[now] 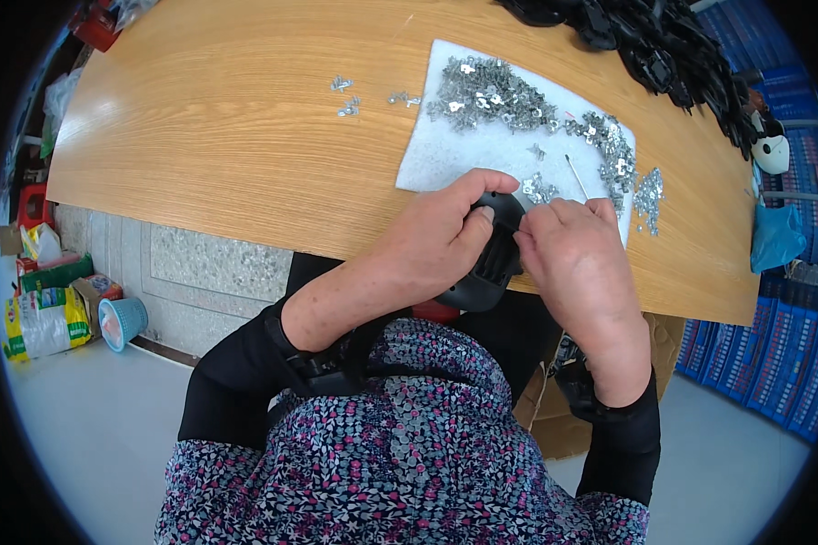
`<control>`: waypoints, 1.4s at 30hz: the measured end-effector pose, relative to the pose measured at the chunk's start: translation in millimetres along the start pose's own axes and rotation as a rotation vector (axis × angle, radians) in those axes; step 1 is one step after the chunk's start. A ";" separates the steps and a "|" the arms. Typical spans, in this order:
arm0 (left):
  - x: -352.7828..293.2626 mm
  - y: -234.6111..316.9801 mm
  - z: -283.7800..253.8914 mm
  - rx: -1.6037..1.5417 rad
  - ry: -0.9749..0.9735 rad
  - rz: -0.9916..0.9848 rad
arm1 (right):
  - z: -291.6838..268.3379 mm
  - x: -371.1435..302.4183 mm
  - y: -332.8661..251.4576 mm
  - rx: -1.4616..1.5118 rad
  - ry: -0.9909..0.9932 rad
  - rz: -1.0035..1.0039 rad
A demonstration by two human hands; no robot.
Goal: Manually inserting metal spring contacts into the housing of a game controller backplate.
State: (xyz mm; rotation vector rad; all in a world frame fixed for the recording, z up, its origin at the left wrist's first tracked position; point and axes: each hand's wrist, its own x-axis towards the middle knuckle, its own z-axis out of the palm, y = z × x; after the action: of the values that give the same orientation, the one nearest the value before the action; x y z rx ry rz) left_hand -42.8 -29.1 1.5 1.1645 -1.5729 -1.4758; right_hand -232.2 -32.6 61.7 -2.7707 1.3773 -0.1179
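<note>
My left hand (450, 232) grips a black plastic housing (482, 289) at the table's near edge, its thumb lying over the open, recessed side. Against the housing's right side, my right hand (577, 254) has its fingers pinched together; whatever is between them is hidden. Just beyond my hands lies a white foam sheet (491, 163). Small silvery metal clips (491, 95) are heaped on it, with a smaller group of clips (538, 189) close to my right fingers. A thin light-coloured stick with a dark tip (574, 173) rests on the sheet.
Black plastic parts (650, 54) pile up at the table's far right. Stray clips (347, 104) lie left of the sheet, others (648, 195) to its right. A cardboard box (563, 418) sits below the table edge. Blue bins (754, 354) stand right; a blue basket (124, 322) is on the left floor.
</note>
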 end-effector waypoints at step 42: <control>-0.1 -9.5 0.0 -0.363 0.071 -0.011 | 37.1 -53.8 -12.5 0.737 0.380 0.486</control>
State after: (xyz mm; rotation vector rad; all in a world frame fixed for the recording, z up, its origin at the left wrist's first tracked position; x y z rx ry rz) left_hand -41.3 -28.5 -7.8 1.0016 -1.1884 -1.6257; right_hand -251.4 18.2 23.2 -1.8218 1.6055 -0.9446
